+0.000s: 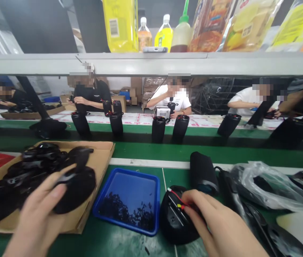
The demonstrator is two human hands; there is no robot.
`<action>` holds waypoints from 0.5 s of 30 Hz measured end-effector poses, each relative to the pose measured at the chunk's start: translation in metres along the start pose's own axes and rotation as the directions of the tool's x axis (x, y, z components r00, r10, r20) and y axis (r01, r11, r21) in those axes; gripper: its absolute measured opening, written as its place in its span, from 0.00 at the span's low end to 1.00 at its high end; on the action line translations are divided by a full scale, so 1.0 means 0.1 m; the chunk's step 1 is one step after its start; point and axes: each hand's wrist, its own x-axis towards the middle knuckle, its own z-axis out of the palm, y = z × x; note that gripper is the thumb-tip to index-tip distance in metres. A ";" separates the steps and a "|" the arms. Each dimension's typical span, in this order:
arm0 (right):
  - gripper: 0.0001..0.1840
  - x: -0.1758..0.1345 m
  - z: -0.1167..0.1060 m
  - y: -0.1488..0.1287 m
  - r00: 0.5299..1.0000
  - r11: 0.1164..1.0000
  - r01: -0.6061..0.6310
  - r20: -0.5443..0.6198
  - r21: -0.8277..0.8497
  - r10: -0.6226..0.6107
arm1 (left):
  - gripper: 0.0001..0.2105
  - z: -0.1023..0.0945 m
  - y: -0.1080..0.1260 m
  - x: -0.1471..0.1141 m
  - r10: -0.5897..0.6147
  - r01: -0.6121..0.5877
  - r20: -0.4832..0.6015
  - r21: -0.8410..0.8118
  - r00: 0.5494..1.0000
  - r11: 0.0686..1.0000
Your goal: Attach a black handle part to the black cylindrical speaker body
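At nine o'clock a cardboard tray (102,157) holds a heap of black plastic parts (28,167); the left hand (37,214) lies over its near edge, fingers spread and loosely curled on one rounded black cap (78,189), touching it rather than clamped, so I judge the step in hand to be picking a cap from the heap; at six o'clock, just beside the tray, a blue bin (130,178) carries a scatter of small dark screws in its near half; toward five o'clock the right hand (212,225) is closed on the open end of a black speaker body (174,217), thumb and forefinger pinching the red wire (176,198) with its yellow tip at the rim; the two hands stand well apart, the blue bin between them; the next move, as I judge it, calls for lifting the cap clear of the heap and carrying it rightward to the body's open end, with the wire tucked out of the seam; at one o'clock from the right hand a second black cylinder (203,173) lies on the green belt (146,153), and at three o'clock a clear plastic bag (269,185) covers more dark parts; across the belt, at twelve o'clock, other people sit with upright black cylinders before them.
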 end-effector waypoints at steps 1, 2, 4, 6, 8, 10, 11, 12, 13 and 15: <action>0.15 0.00 0.00 0.02 1.000 0.998 0.005 0.002 0.056 -0.005 | 0.16 0.18 -0.02 -0.03 -0.083 0.094 0.083 -0.137 0.993 0.986; 0.14 0.00 0.00 0.04 1.000 0.993 0.015 0.012 0.121 -0.016 | 0.15 0.36 -0.05 -0.04 -0.131 0.175 0.185 -0.245 0.974 0.954; 0.14 0.02 -0.02 0.06 0.998 0.954 0.016 0.060 0.300 -0.035 | 0.13 0.72 -0.11 0.01 -0.145 0.301 0.367 -0.414 0.919 0.859; 0.16 0.04 -0.04 0.07 0.989 0.857 -0.010 0.131 0.515 -0.067 | 0.14 1.08 -0.19 0.11 -0.101 0.361 0.476 -0.495 0.874 0.790; 0.16 0.08 -0.05 0.11 0.976 0.738 -0.051 0.189 0.672 -0.105 | 0.16 1.44 -0.31 0.18 -0.081 0.400 0.541 -0.505 0.837 0.765; 0.15 0.11 -0.05 0.18 0.973 0.678 -0.069 0.199 0.732 -0.117 | 0.15 1.77 -0.45 0.16 -0.091 0.465 0.615 -0.483 0.783 0.742; 0.15 0.12 -0.05 0.23 0.975 0.668 -0.077 0.196 0.741 -0.105 | 0.14 1.91 -0.52 0.12 -0.104 0.502 0.648 -0.468 0.755 0.728; 0.14 0.12 -0.05 0.28 0.980 0.667 -0.084 0.184 0.740 -0.081 | 0.14 2.01 -0.57 0.06 -0.115 0.532 0.673 -0.457 0.731 0.713; 0.14 0.12 -0.05 0.32 0.985 0.677 -0.090 0.167 0.731 -0.048 | 0.13 2.07 -0.62 -0.02 -0.124 0.558 0.691 -0.449 0.712 0.698; 0.14 0.08 -0.07 0.38 0.990 0.694 -0.116 0.143 0.711 0.019 | 0.12 2.10 -0.68 -0.18 -0.131 0.590 0.714 -0.446 0.688 0.673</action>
